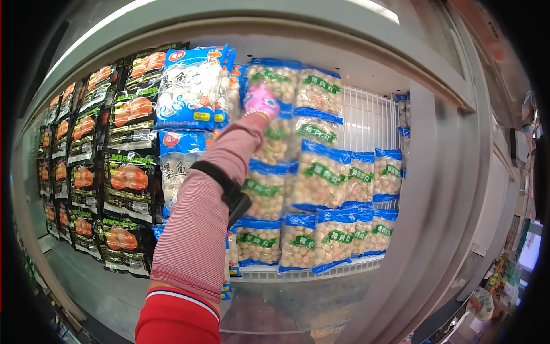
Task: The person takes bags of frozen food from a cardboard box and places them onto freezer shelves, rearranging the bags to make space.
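Observation:
My left hand (260,102), in a pink glove, reaches deep into a display freezer. It is at the upper bags of meatballs, against a blue-and-white bag of meatballs (275,80) with a green label. Blur smears the fingers, so their grip cannot be made out. Just left of the hand stands a larger blue bag of cuttlefish balls (192,86). Below the hand, another bag of meatballs (274,140) is partly blurred. A striped pink sleeve with a black strap covers the forearm. My right hand is out of view.
Black packs with orange food pictures (129,175) fill the left side in rows. More meatball bags (321,175) are stacked at the centre and right, before a white wire rack (366,117). The freezer's metal frame (441,172) borders the right side.

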